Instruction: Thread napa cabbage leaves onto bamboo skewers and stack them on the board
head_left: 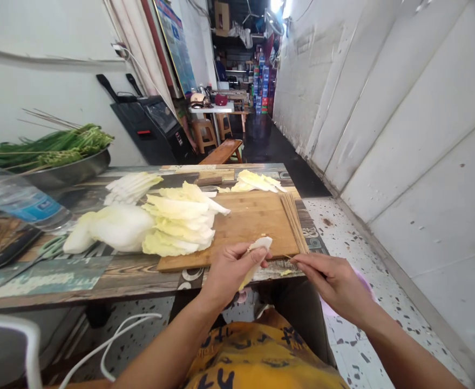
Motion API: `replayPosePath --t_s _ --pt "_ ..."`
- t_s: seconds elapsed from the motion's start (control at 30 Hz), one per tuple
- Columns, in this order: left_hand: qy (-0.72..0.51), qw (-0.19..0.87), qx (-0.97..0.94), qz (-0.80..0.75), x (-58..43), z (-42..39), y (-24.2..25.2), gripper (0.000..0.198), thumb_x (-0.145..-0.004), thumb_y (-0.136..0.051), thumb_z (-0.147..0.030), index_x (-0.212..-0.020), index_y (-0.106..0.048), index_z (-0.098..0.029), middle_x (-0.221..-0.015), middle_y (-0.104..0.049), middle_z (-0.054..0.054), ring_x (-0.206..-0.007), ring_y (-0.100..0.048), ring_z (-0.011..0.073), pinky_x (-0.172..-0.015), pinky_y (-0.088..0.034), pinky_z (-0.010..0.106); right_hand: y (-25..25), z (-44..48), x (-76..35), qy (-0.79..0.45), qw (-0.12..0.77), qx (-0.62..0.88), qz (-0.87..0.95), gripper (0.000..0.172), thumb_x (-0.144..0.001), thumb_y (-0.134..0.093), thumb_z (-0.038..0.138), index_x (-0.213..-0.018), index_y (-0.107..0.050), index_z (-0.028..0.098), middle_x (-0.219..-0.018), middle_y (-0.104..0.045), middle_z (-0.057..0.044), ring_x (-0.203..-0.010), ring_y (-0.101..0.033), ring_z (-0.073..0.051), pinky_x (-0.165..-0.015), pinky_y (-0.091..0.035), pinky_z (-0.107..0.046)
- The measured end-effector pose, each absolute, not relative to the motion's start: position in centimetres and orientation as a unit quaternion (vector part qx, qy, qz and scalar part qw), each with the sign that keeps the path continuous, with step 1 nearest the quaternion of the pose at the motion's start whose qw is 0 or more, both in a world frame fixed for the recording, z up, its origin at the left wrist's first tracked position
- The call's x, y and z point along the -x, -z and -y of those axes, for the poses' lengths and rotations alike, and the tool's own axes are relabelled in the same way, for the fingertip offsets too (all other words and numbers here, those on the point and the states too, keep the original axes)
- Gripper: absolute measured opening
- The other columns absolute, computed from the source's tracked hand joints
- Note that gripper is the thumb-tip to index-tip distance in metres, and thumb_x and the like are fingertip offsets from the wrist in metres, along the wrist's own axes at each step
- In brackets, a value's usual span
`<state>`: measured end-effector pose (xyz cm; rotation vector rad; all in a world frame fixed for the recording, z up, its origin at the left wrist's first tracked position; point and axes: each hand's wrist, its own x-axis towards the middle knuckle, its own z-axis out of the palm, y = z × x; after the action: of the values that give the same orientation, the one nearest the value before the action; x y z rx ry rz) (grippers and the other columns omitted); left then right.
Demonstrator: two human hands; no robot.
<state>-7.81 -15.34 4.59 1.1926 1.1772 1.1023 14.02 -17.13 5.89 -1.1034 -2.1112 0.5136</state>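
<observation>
My left hand (231,267) is closed round a folded piece of pale cabbage leaf (257,249) at the near edge of the wooden cutting board (249,221). My right hand (332,281) pinches a thin bamboo skewer (291,258) whose tip points toward the leaf. A bundle of bamboo skewers (294,221) lies on the board's right side. A pile of cut cabbage leaves (181,221) covers the board's left part, beside a cabbage chunk (114,227).
More leaf pieces (256,182) lie at the board's far end and white stalks (130,186) to the left. A metal basin of skewered greens (59,156), a water bottle (22,202) and scissors (49,248) stand on the table's left. Stools and a bench stand beyond.
</observation>
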Motion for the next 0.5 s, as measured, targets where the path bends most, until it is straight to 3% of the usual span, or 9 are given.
replayPosePath --t_s 0.2,0.3,0.4,0.47,0.5 --pt "-0.385 0.559 -0.604 -0.417 4.2 14.2 -5.4 0.031 -0.075 -0.067 -0.043 -0.065 -0.074 -0.014 -0.068 -0.069 0.005 -0.064 -0.061 0.0157 -0.059 -0.046 0.024 -5.7 16.7 -14.0 -0.201 0.381 0.446 0.785 0.022 -0.092 -0.049 0.021 -0.099 -0.07 0.022 -0.085 -0.073 -0.001 -0.072 -0.066 -0.013 -0.065 -0.05 -0.021" --pt "-0.329 0.512 -0.692 -0.388 4.2 11.4 -6.3 0.029 -0.077 -0.065 -0.043 -0.08 -0.076 -0.017 -0.083 -0.074 0.005 -0.076 -0.066 0.0189 -0.068 -0.05 0.026 -5.8 16.5 -15.2 -0.192 0.407 0.477 0.755 0.021 -0.091 -0.05 0.023 -0.096 -0.071 0.021 -0.078 -0.071 0.0 -0.065 -0.064 -0.012 -0.061 -0.049 -0.02" --pt "-0.301 0.383 -0.763 -0.425 5.3 5.4 -6.3 0.029 -0.082 -0.059 -0.042 -0.091 -0.075 -0.02 -0.095 -0.074 0.005 -0.088 -0.067 0.0203 -0.079 -0.051 0.029 -5.4 16.5 -16.7 -0.183 0.447 0.527 0.7 0.021 -0.09 -0.053 0.03 -0.09 -0.071 0.019 -0.068 -0.067 0.0 -0.061 -0.062 -0.013 -0.057 -0.049 -0.02" --pt "-0.291 0.186 -0.782 -0.519 5.8 0.5 -5.4 0.03 -0.088 -0.051 -0.035 -0.101 -0.073 -0.02 -0.102 -0.072 0.006 -0.093 -0.066 0.0201 -0.084 -0.049 0.03 -4.9 16.5 -17.5 -0.191 0.463 0.549 0.669 0.023 -0.089 -0.054 0.034 -0.089 -0.071 0.019 -0.064 -0.065 0.001 -0.06 -0.061 -0.014 -0.055 -0.049 -0.021" --pt "-0.283 0.144 -0.776 -0.545 5.9 -1.9 -4.7 0.03 -0.087 -0.05 -0.028 -0.106 -0.071 -0.017 -0.109 -0.07 0.009 -0.1 -0.063 0.0231 -0.089 -0.046 0.034 -4.5 16.6 -17.7 -0.198 0.465 0.555 0.66 0.024 -0.088 -0.054 0.035 -0.089 -0.071 0.019 -0.064 -0.064 0.001 -0.059 -0.06 -0.014 -0.054 -0.048 -0.021"
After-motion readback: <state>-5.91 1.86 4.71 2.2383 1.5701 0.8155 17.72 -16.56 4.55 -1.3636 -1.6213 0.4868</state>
